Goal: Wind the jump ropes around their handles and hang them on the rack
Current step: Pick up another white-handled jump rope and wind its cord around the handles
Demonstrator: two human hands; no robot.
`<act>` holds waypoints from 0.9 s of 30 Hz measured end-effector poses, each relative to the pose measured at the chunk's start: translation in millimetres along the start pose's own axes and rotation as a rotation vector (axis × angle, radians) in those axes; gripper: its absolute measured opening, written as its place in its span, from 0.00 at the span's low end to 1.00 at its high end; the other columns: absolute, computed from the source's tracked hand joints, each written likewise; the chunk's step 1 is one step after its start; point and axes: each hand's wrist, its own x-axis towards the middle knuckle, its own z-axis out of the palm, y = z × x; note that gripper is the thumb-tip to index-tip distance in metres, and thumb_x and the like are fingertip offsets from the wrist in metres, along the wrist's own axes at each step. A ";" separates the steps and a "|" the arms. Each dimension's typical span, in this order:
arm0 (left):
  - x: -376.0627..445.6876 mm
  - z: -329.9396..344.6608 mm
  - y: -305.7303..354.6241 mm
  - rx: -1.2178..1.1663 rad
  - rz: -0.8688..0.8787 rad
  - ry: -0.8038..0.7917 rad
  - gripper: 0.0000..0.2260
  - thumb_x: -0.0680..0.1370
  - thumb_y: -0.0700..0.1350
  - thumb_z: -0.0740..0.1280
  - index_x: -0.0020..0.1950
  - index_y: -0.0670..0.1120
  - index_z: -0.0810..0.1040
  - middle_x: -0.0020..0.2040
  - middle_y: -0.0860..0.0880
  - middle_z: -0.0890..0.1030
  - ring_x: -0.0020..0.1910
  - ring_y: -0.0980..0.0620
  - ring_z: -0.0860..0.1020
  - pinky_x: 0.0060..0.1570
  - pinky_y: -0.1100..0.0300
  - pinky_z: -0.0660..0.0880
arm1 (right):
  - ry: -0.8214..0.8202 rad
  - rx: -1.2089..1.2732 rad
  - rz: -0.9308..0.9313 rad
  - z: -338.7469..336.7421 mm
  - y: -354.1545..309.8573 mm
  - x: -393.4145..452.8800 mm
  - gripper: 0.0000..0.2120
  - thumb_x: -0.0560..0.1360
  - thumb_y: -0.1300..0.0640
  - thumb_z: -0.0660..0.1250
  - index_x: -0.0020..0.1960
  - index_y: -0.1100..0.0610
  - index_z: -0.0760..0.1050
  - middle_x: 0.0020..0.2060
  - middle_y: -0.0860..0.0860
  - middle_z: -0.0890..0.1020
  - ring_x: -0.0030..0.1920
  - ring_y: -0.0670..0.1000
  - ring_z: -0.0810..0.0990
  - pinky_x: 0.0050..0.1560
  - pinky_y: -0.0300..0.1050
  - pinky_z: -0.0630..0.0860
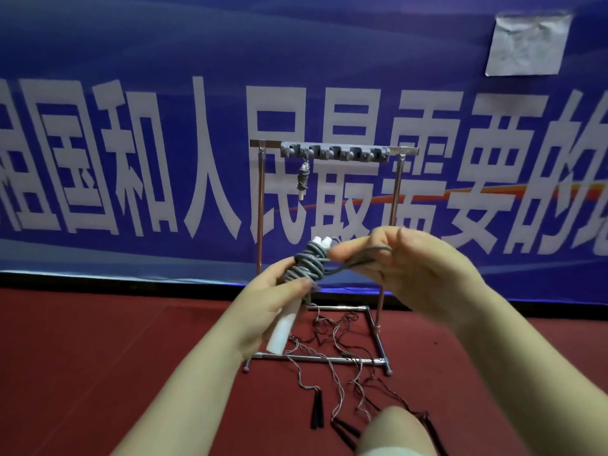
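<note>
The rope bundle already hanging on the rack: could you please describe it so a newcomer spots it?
Find the metal rack before the blue banner. Under its grey hook bar, near the left end, dangles a small wound bundle, the only thing hanging there.

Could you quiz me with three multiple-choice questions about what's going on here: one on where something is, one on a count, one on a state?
1. Where does the wound rope bundle hang?
A. near the rack's left end
B. at its middle
C. at its right end

2. How many bundles hang on the rack?
A. none
B. one
C. three

3. The grey rope in the hands is:
A. fully loose
B. partly wound, its end still free
C. already hung

Answers: 1 A, it dangles from a hook near the left end. 2 B, the other hooks are bare. 3 B, the left hand holds the white handles while the right hand pinches a free loop.
</note>
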 end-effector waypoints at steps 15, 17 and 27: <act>-17.5 -6.9 -20.9 0.376 -0.066 -0.072 0.29 0.61 0.49 0.72 0.62 0.55 0.74 0.49 0.54 0.82 0.45 0.59 0.79 0.49 0.65 0.74 | 0.267 0.802 -0.152 58.0 50.3 -4.5 0.19 0.67 0.43 0.71 0.42 0.58 0.73 0.43 0.54 0.76 0.46 0.55 0.74 0.54 0.47 0.69; -18.8 -7.9 -26.2 0.401 -0.081 -0.043 0.29 0.58 0.50 0.74 0.58 0.55 0.75 0.49 0.51 0.81 0.43 0.60 0.79 0.47 0.65 0.75 | 0.364 0.874 -0.138 61.8 63.9 -2.1 0.18 0.64 0.44 0.73 0.41 0.58 0.74 0.41 0.54 0.76 0.44 0.55 0.74 0.53 0.47 0.69; -41.7 -4.6 -31.6 0.765 -0.043 -0.079 0.21 0.69 0.59 0.57 0.61 0.72 0.58 0.58 0.56 0.78 0.56 0.55 0.76 0.62 0.52 0.71 | 0.614 1.001 -0.158 75.8 87.0 -9.8 0.09 0.66 0.50 0.66 0.35 0.56 0.73 0.36 0.53 0.76 0.38 0.53 0.76 0.52 0.47 0.68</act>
